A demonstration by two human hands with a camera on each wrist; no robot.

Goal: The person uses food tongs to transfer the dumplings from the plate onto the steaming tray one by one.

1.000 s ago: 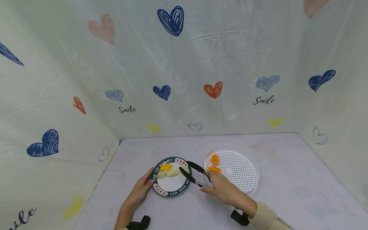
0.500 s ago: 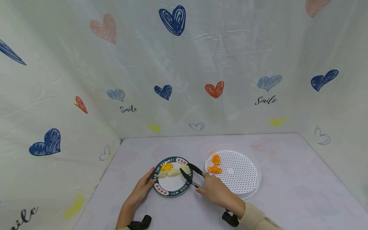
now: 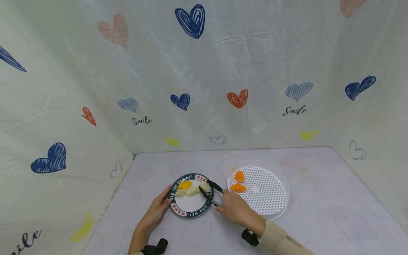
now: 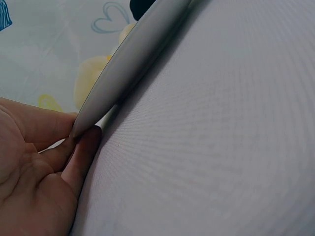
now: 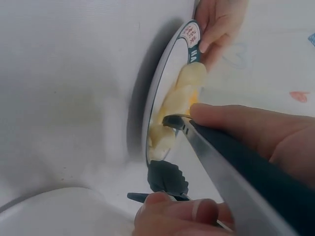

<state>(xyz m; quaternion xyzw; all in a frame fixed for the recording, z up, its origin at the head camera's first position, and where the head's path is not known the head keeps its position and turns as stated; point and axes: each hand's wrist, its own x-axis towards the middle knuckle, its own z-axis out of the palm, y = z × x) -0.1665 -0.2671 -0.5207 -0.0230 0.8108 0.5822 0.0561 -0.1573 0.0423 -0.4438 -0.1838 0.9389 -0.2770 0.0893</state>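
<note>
My left hand grips the left rim of a round plate with a green, lettered border; the left wrist view has the rim between thumb and fingers. On the plate lie several pale yellow pieces and a brighter yellow piece. My right hand holds black-tipped metal tongs. Their tips are parted on either side of the rightmost pale piece at the plate's right edge; whether both touch it I cannot tell.
Right of the plate stands a round white tray with a perforated base and a clear rim. Two orange pieces lie at its left side. Behind the table hangs a heart-printed curtain.
My right hand has moved left, towards the plate, and the tong tips have come closer around the rightmost pale piece. My left hand and the plate have stayed nearly still.
</note>
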